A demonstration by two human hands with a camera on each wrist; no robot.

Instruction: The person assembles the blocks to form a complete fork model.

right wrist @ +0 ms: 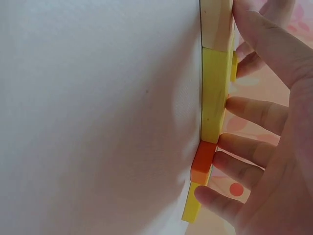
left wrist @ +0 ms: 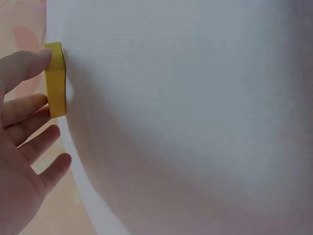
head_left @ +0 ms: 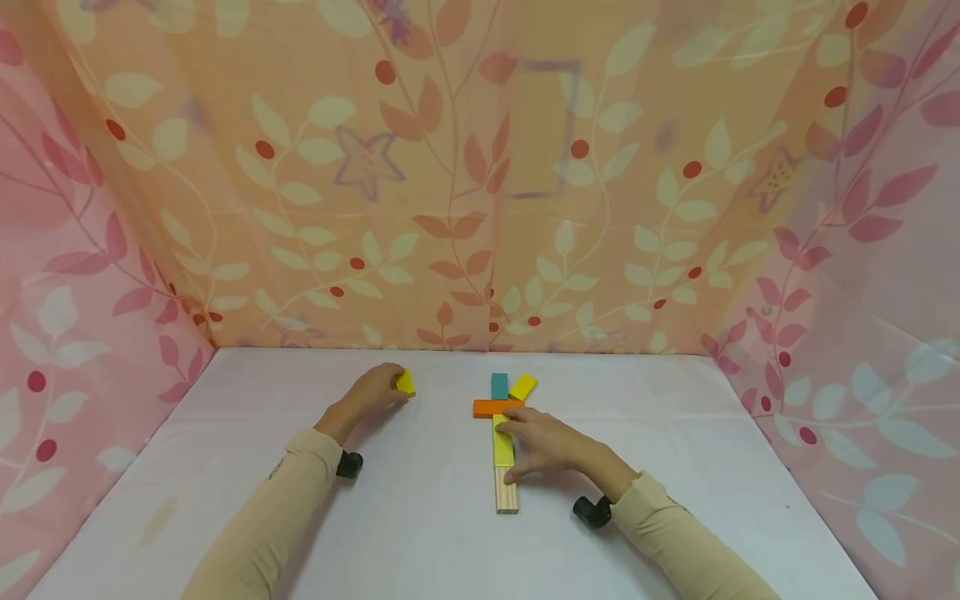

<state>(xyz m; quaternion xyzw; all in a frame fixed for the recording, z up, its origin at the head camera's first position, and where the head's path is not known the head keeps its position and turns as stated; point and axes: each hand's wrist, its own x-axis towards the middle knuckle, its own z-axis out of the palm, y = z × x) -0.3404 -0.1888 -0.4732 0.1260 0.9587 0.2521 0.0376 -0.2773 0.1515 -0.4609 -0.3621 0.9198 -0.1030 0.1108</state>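
Note:
My left hand (head_left: 377, 388) pinches a yellow wooden block (left wrist: 56, 81) between thumb and fingers, left of the other blocks. My right hand (head_left: 553, 443) lies over a row of blocks with its fingers spread. Its fingertips touch the long yellow block (head_left: 503, 450), and its thumb is at the plain wood block (right wrist: 216, 24). An orange block (head_left: 486, 409) lies crosswise at the row's far end. Beyond it are a teal block (head_left: 499, 386) and a slanted yellow block (head_left: 523, 386). Part of the orange block is hidden by my right fingers.
A white cloth covers the table (head_left: 420, 533). Floral curtains (head_left: 465, 208) rise behind it and at both sides. Small black cameras (head_left: 592, 512) are strapped at the wrists.

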